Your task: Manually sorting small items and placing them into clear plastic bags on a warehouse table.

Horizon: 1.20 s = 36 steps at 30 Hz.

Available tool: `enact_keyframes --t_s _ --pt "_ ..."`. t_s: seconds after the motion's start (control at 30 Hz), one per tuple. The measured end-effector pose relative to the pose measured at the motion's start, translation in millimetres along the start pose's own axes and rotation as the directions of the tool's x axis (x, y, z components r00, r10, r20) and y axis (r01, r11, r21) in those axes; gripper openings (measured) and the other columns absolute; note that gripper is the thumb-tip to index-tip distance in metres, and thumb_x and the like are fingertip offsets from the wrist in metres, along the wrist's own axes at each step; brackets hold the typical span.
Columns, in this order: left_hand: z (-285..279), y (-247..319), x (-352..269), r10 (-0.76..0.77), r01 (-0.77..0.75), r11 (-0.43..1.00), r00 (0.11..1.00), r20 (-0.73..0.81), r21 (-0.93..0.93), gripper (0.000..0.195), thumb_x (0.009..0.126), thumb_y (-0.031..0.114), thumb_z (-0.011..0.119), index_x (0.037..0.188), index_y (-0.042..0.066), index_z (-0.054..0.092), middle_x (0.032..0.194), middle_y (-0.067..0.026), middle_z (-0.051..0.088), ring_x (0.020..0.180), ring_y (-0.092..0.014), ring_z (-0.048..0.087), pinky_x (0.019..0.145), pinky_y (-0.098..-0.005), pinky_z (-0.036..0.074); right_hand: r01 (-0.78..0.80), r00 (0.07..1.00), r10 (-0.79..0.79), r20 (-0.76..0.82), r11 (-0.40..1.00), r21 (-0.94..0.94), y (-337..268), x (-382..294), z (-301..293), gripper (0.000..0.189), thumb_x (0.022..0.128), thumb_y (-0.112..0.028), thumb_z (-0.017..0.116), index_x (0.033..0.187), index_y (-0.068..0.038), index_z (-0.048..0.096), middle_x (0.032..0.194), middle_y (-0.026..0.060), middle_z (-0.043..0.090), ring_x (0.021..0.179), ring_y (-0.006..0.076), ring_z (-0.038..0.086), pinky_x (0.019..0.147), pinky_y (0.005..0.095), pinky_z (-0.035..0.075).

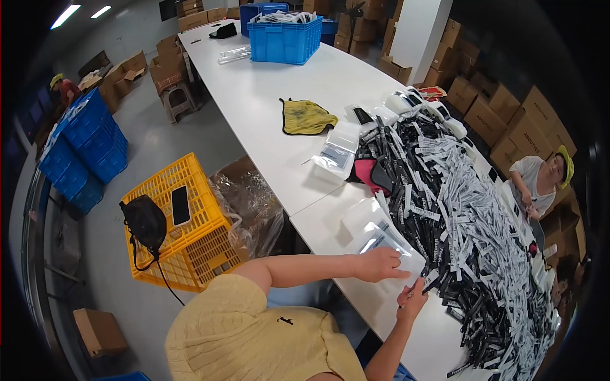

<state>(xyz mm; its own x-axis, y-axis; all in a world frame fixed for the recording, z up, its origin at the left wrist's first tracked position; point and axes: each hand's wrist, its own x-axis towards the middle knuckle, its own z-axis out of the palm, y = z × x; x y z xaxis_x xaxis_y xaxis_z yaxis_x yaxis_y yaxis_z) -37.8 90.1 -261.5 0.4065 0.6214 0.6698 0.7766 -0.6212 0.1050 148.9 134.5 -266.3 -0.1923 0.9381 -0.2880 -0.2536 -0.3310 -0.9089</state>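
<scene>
My left hand [380,265] is over a stack of clear plastic bags [369,216] on the white table, index finger stretched out and the other fingers curled. Whether it pinches a bag cannot be made out. Just beside it, my right hand [412,301] grips a small bundle of narrow printed strips [430,278] between thumb and fingers. A large heap of loose black and white strips [457,190] spreads across the table beyond both hands. More clear bags with grey printing [339,155] lie farther up the table.
On the white table [248,105] are a yellow cloth [307,116], a pink-and-black cloth item [371,175] and a filled blue crate [284,43]. A yellow crate [164,200] beside me carries a phone [180,205] and a black pouch [144,224]. A person [536,183] is across the heap.
</scene>
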Motion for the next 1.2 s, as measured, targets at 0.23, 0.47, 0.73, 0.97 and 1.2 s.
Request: enact_keyframes --t_s 0.23,0.47,0.73,0.97,1.2 --pt "-9 3 1 0.099 -0.098 0.995 0.995 -0.015 0.036 0.040 0.068 0.012 0.057 0.108 0.012 0.056 0.068 -0.0017 0.045 0.071 -0.020 0.048 0.062 -0.0325 0.041 0.000 0.995 0.010 0.102 0.995 -0.099 -11 10 2 0.018 0.081 -0.017 0.062 0.086 -0.007 0.048 0.058 -0.0006 0.044 0.038 0.0076 0.036 0.033 0.0212 0.026" --pt "-4 30 11 -0.517 0.467 0.750 0.856 0.025 -0.468 0.033 0.077 0.025 0.062 0.101 0.003 0.056 0.074 -0.0058 0.055 0.073 -0.024 0.053 0.062 -0.0326 0.043 0.396 0.913 -0.304 0.271 0.815 -0.422 -22 -2 18 0.020 0.079 -0.013 0.064 0.069 -0.004 0.049 0.054 -0.0005 0.047 0.040 0.0064 0.039 0.036 0.0248 0.032" --pt "-14 26 25 -0.719 0.519 0.165 0.645 0.257 -0.839 0.013 0.071 0.008 0.052 0.077 -0.002 0.058 0.057 -0.0117 0.054 0.051 -0.018 0.053 0.050 -0.0317 0.042 0.495 0.851 -0.318 0.419 0.754 -0.432 -13 -6 26 0.023 0.084 -0.017 0.057 0.078 0.005 0.054 0.059 0.0058 0.051 0.056 0.0121 0.045 0.052 0.0284 0.037" --pt "-4 7 18 -0.604 0.485 0.648 0.797 -0.009 -0.587 0.011 0.065 -0.004 0.055 0.074 -0.001 0.059 0.063 -0.0170 0.055 0.055 -0.031 0.052 0.050 -0.0328 0.041 0.794 0.595 -0.598 0.536 0.333 -0.509 -25 -8 54 0.015 0.078 -0.007 0.055 0.069 0.003 0.047 0.056 0.0161 0.045 0.047 0.0282 0.042 0.046 0.0347 0.032" --pt "10 -15 21 -0.597 0.485 0.748 0.790 -0.139 -0.454 0.010 0.064 0.004 0.054 0.070 0.006 0.062 0.065 -0.0147 0.059 0.065 -0.034 0.058 0.058 -0.0407 0.047 0.811 0.551 -0.576 0.604 0.198 -0.551 -17 -31 60 0.019 0.075 -0.003 0.055 0.063 0.001 0.040 0.054 0.0158 0.042 0.047 0.0306 0.040 0.046 0.0364 0.031"
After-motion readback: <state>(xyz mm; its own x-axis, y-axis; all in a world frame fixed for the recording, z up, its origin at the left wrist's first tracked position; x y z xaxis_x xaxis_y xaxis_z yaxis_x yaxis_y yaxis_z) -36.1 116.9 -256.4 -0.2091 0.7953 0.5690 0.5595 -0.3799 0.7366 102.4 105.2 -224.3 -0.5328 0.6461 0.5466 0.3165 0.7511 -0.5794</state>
